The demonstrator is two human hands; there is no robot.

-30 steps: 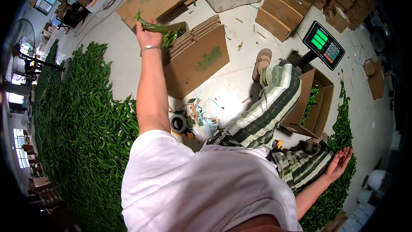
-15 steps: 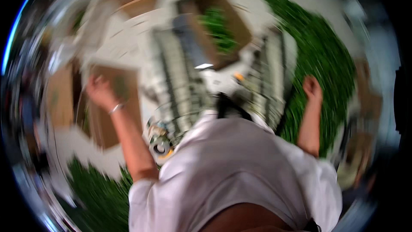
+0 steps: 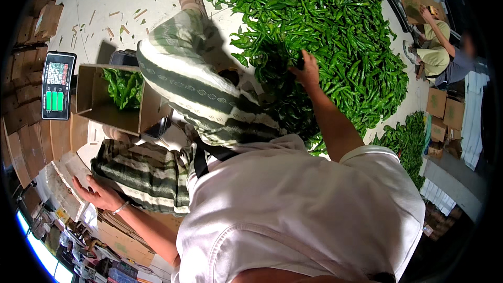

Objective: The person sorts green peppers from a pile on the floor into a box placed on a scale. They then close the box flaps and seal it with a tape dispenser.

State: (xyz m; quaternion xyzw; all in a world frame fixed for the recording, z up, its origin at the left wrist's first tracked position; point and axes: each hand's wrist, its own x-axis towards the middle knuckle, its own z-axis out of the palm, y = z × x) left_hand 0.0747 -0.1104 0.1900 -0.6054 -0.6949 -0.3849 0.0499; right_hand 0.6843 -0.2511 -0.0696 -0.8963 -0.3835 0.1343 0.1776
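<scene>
A wide heap of long green peppers (image 3: pixel 340 36) covers the floor ahead and to the right. Over its near part, in shadow, reaches my right hand (image 3: pixel 308 72), thumb and fingers apart, with nothing visibly held. My left hand (image 3: pixel 98 195) is out to the left beside my striped trouser leg, fingers stretched and holding nothing. In front of my legs, an open cardboard box (image 3: pixel 93 114) contains some green peppers (image 3: pixel 124 91). Just beyond the box stands a scale's display panel (image 3: pixel 57 107) with lit green digits.
Cardboard boxes (image 3: pixel 31 141) line the left side. At far right a seated person (image 3: pixel 443 52) reaches into another carton (image 3: pixel 419 6). A smaller pepper pile (image 3: pixel 408 139) lies nearer on the right. Stems and leaf scraps (image 3: pixel 123 29) litter the floor at upper left.
My view has swung to the right, and the blur is gone. My right hand is now over the pepper heap. The left hand, curled before, now has its fingers spread.
</scene>
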